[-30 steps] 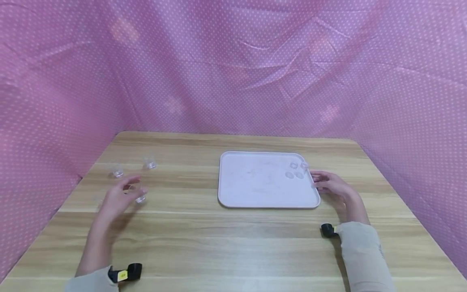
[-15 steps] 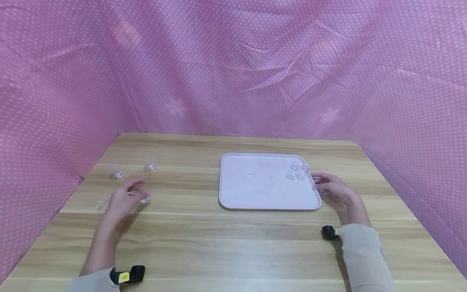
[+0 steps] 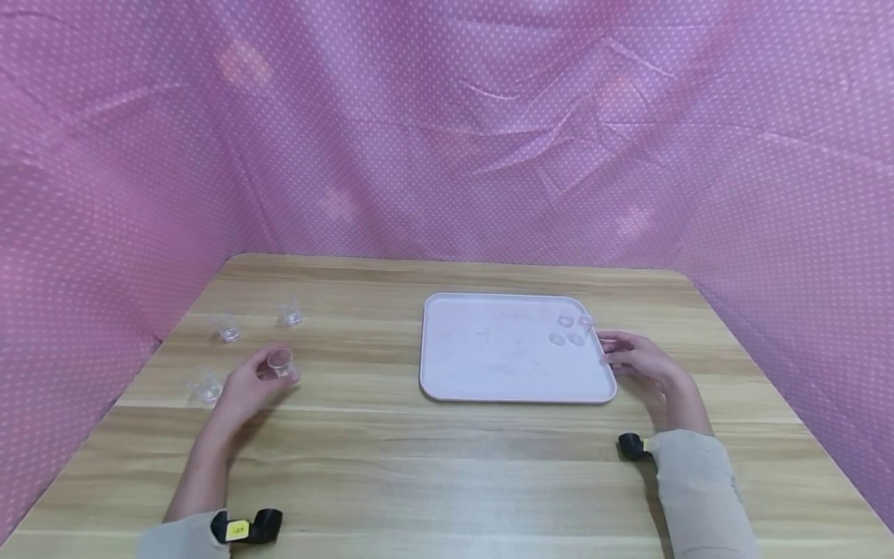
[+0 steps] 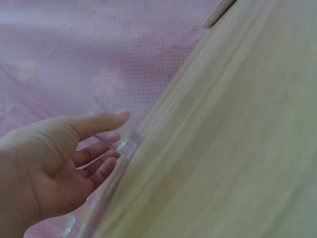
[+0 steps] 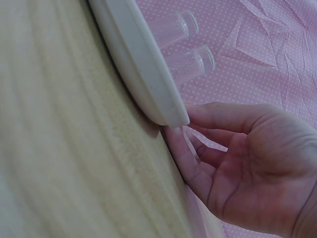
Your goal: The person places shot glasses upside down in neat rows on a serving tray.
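My left hand pinches a small clear shot glass between thumb and fingers at the left of the table. Seen from the left wrist, the thick base of this glass points toward the tabletop. Three more clear glasses stand around that hand: one glass beside the wrist, another glass behind it, and a third glass farther back. On the right, my right hand grips the right edge of a white tray; its thumb lies at the rim with fingers below.
Several clear glasses stand close together at the tray's right side, two of them showing thick ends upward in the right wrist view. A pink dotted curtain rises around the wooden table.
My left hand has moved slightly right, its fingers closing on the glass, which now tips its rim toward me. The right hand stays at the tray's edge.
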`<state>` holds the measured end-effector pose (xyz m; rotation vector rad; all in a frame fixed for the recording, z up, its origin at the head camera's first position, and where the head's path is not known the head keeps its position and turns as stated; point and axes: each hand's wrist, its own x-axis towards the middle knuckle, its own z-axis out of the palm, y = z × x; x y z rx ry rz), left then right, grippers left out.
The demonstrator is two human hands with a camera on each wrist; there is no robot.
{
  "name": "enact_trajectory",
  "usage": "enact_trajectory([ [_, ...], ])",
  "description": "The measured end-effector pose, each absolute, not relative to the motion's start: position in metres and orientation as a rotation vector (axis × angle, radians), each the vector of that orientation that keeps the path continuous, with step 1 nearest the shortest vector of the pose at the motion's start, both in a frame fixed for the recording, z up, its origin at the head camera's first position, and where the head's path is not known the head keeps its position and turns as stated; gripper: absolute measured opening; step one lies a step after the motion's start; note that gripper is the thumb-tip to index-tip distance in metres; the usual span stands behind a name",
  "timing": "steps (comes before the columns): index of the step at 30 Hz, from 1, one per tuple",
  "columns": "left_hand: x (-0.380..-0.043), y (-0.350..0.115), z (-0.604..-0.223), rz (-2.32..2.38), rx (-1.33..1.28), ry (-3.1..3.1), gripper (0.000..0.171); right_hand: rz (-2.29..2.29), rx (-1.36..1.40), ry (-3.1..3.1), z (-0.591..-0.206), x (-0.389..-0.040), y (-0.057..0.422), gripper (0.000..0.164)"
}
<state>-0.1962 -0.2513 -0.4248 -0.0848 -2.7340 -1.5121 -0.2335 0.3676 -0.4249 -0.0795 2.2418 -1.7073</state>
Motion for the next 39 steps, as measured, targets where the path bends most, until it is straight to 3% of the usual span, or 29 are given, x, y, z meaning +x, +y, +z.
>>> enact_trajectory([
  [20, -0.194, -0.259, -0.439, -1.344, -0.088, -2.814, 0.054, -1.699, -0.078, 2.243, -0.427, -0.230, 0.367, 0.059],
  [39, -0.191, -0.252, -0.435, -1.307, -0.056, -2.812, 0.053, -1.670, -0.127, 2.276, -0.426, -0.232, 0.370, 0.055],
])
